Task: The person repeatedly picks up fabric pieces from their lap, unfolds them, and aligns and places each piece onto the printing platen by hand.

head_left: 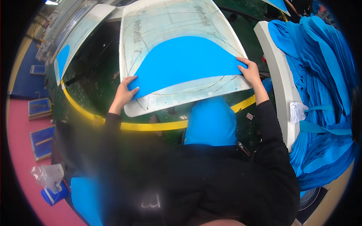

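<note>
A blue fabric piece [184, 62] with a curved far edge and a nearly straight near edge spreads across a pale, worn board [181, 22] with curved lines drawn on it. My left hand [123, 93] holds the fabric's left corner at the board's left edge, thumb and fingers on the cloth. At the opposite corner, near the board's right edge, my right hand [249, 71] holds the cloth with its thumb and forefinger. The fabric looks flat and smooth between them. Some fingertips of both hands are hidden.
Stacked blue fabric pieces [324, 67] hang over a white support [279, 83] on the right. A yellow curved strip [151, 127] passes below the board. Another pale board [85, 34] stands at the left. Blue cloth [211, 122] lies before me; a plastic bag [48, 175] is lower left.
</note>
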Available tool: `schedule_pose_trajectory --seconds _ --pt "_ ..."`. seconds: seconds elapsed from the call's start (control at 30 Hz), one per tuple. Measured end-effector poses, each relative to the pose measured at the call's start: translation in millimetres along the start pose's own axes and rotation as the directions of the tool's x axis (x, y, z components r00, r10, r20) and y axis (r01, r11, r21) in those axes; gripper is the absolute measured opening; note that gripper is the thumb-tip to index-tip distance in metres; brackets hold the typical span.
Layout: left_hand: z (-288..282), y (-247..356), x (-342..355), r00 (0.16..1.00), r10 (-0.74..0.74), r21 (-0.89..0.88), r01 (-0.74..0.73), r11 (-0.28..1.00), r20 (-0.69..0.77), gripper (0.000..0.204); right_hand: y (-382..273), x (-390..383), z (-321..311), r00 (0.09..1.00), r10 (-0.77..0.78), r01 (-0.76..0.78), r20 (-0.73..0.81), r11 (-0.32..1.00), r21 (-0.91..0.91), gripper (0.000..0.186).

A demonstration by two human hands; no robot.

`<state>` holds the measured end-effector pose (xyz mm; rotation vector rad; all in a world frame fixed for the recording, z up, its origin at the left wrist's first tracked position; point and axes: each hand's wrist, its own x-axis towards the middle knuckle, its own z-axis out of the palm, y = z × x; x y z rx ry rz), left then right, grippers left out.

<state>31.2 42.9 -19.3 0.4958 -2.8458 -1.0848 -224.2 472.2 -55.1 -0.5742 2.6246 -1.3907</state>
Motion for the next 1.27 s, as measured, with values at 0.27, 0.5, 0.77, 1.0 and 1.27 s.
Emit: schedule_pose_trajectory --seconds 0.27,0.5,0.77,1.0,1.27 --pt "4 3 -9 0.999 -0.012 0.119 0.016 0.993 -0.036 0.044 3 -1 4 0.986 -0.161 0.147 -0.055 0.970 -0.196 0.034" --pt "4 -11 -23 0.997 -0.004 0.180 0.017 0.983 -0.076 0.045 -9 -7 13 0.983 -0.165 0.110 -0.085 0.886 -0.450 0.031" --pt "70 19 -49 0.990 0.101 0.593 -0.026 0.805 -0.095 0.069 -37 -3 99 0.895 -0.426 0.407 0.133 0.658 -0.633 0.053" --pt "114 43 -101 0.864 0.399 0.224 -0.341 0.913 -0.309 0.052 -10 38 63 0.997 -0.066 0.011 -0.045 0.667 -0.745 0.066" --pt "191 32 -146 0.847 -0.196 -0.615 0.499 0.610 0.493 0.054 -270 -150 5 0.713 -0.700 0.435 0.048 0.495 0.752 0.048"
